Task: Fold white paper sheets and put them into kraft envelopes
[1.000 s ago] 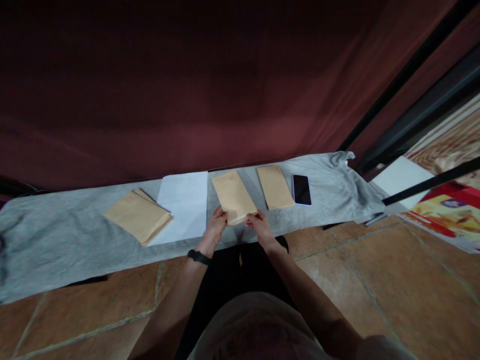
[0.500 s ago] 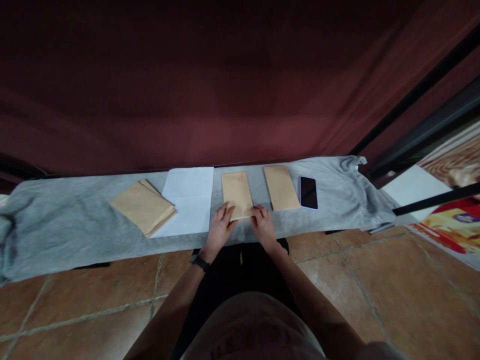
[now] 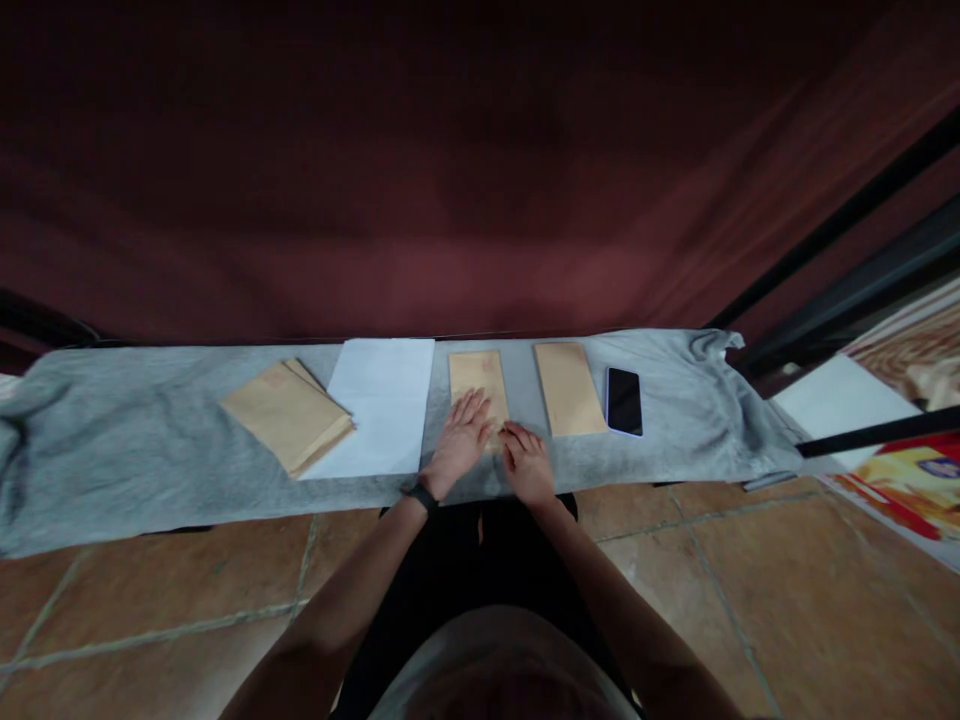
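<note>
A brown paper envelope (image 3: 480,372) lies upright before me on the grey cloth. My left hand (image 3: 465,435) rests flat across its lower half, fingers stretched out. At the envelope's lower right corner my right hand (image 3: 527,462) has its fingers curled together on the edge. Both hands hide much of the bottom edge. Right of them lies a second brown envelope (image 3: 570,390), flat and untouched.
Grey cloth (image 3: 150,430) covers the long narrow surface. White paper sheets (image 3: 386,400) lie left of my hands, partly under several stacked brown envelopes (image 3: 281,410). A phone (image 3: 624,402) lies at the right. A dark red wall (image 3: 480,270) rises behind.
My left hand has moved from the envelope's lower left edge onto its face and flattened out. My right hand stays at the lower right corner. The view has shifted slightly.
</note>
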Tool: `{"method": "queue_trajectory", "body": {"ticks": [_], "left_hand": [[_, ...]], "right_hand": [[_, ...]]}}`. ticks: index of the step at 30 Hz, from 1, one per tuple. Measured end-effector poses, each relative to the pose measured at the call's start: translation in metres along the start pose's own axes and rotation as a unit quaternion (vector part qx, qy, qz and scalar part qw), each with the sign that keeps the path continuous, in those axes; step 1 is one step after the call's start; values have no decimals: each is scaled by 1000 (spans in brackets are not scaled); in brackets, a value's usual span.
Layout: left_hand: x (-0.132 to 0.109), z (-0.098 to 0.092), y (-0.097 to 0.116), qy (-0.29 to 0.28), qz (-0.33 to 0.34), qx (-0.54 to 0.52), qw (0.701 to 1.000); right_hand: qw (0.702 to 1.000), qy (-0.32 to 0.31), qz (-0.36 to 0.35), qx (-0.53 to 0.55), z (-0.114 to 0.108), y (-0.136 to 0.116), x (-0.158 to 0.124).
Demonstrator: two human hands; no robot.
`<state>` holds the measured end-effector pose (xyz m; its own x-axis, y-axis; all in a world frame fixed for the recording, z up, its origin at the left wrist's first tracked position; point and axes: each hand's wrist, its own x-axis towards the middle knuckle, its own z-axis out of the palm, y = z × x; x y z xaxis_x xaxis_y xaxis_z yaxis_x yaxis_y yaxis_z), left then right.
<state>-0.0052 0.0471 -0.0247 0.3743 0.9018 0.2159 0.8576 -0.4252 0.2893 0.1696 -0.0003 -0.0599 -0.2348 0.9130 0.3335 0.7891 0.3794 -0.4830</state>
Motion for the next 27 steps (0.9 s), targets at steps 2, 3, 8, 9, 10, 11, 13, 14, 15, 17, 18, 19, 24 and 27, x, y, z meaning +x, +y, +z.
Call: {"method": "queue_trajectory", "body": {"ticks": [2,3,8,9,10,11,13,14,15,17,18,19,24,27], "left_hand": [[26,7,-4,-20,-2,21,1000],[39,10,-8,-29,-5,28,999],[89,23,-38,-58,-8,36,998],[95,25,-43,-58,-5,35,998],[100,27,-47,-54,-2,33,998],[103,29,-50,-49,-1,31,998],[106,33,-55,-35,5,24,999],[106,36,-56,-31,12,17,999],[104,37,-56,-29,22,9,999],[100,40,-56,-30,45,-7,998],[96,41,-55,-32,56,-13,998],[92,42,-54,-35,65,-16,997],[73,40,-45,-48,88,-18,995],[62,37,-38,-59,100,-15,993]], "right_hand": [[1000,5,-2,-6,0,-1,0],[1000,7,-2,-8,0,-1,0],[1000,7,-13,-13,-1,-4,2],[1000,7,-12,-13,-1,-4,2],[1000,8,-11,-12,-1,-5,2],[1000,7,-8,-11,-1,-6,2],[1000,3,0,-10,-2,-7,2],[1000,0,4,-9,-2,-8,2],[1000,-4,7,-10,-3,-9,2],[1000,-11,11,-11,-4,-9,2],[1000,-12,11,-10,-4,-10,2],[1000,-12,12,-8,-5,-10,2],[1000,-2,13,0,-4,-10,2],[1000,4,11,-10,-2,-9,0]]}}
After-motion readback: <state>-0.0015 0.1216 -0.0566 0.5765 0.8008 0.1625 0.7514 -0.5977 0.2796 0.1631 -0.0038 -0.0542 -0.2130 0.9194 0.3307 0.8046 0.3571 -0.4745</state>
